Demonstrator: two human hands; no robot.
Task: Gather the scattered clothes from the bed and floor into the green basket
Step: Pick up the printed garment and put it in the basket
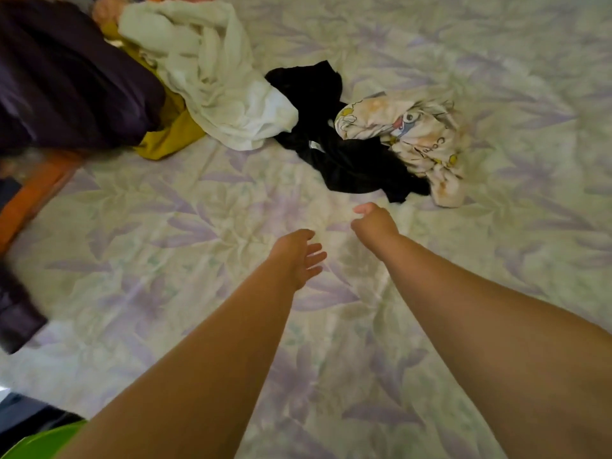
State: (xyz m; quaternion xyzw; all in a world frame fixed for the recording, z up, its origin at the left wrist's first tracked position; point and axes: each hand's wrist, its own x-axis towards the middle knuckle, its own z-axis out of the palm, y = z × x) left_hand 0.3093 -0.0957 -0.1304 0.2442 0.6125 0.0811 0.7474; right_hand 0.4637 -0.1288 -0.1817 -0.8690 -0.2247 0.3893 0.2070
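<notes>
Both my arms stretch out over the bed. My left hand [298, 256] hovers above the sheet with relaxed fingers and holds nothing. My right hand [372, 223] is farther out, fingers hanging loosely curled, empty, just short of a black garment [334, 150] crumpled mid-bed. A cream cartoon-print garment [410, 134] lies against the black one on its right. A white cloth [212, 71] is heaped to its left, over a mustard-yellow garment [172, 134]. A sliver of the green basket [36, 442] shows at the bottom left corner.
A dark purple bundle [63, 81] lies at the upper left of the bed, more dark purple fabric [16, 313] at the left edge. An orange bed frame [33, 193] marks the left side. The floral sheet [496, 260] spreads wide to the right.
</notes>
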